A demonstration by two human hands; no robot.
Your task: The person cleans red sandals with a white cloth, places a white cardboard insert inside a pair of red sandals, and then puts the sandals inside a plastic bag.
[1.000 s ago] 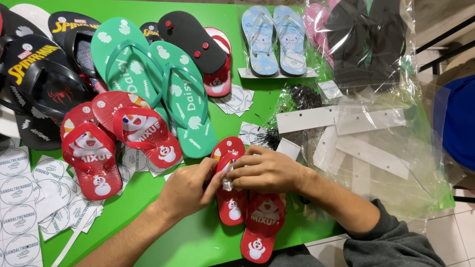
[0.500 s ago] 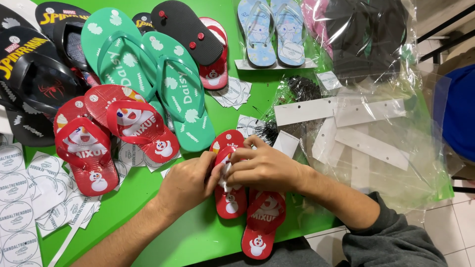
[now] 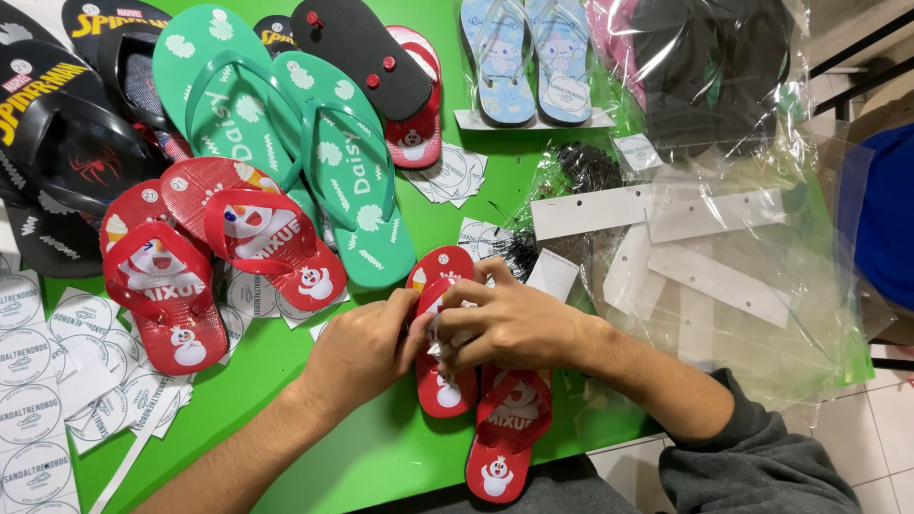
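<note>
Mid-step, fixing something small and pale to the strap of a small red snowman flip-flop (image 3: 440, 366) on the green table (image 3: 381, 457), left hand (image 3: 362, 347) and right hand (image 3: 505, 324) pinching together there; next, probably its mate (image 3: 505, 433).

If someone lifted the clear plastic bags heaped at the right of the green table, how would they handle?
The clear plastic bags look thin and crinkled, so probably floppy and very light. Their glossy film suggests they would slide easily on the green table. The white card strips lying among them could slip out when lifted.
</note>
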